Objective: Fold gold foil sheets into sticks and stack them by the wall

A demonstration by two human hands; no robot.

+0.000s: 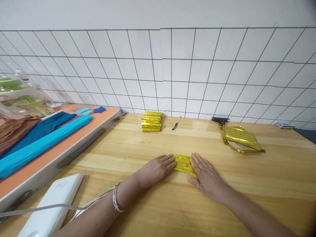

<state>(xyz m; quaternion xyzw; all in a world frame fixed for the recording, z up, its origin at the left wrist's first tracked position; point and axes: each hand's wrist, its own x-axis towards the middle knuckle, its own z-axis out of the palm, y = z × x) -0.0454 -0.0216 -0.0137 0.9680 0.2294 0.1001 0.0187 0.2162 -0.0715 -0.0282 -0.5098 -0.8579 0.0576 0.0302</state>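
A folded strip of shiny gold foil paper (184,163) lies flat on the wooden table, with a lengthwise seam along its middle. My left hand (159,169) rests on its left end, fingers stretched out and pressing down. On the right end lie the fingers of my right hand (206,176), flat, the thumb spread away on the tabletop. Neither hand grips the foil. Behind it, near the wall, sits a stack of folded gold foil pieces (151,121). Farther right lies an opened packet of gold foil sheets (242,138).
A pen (176,123) and a black clip-like object (220,120) lie near the tiled wall. At left, an orange-topped board (106,115) carries blue and brown cloth rolls (49,141). A white power strip (53,204) with a cable is by my left forearm.
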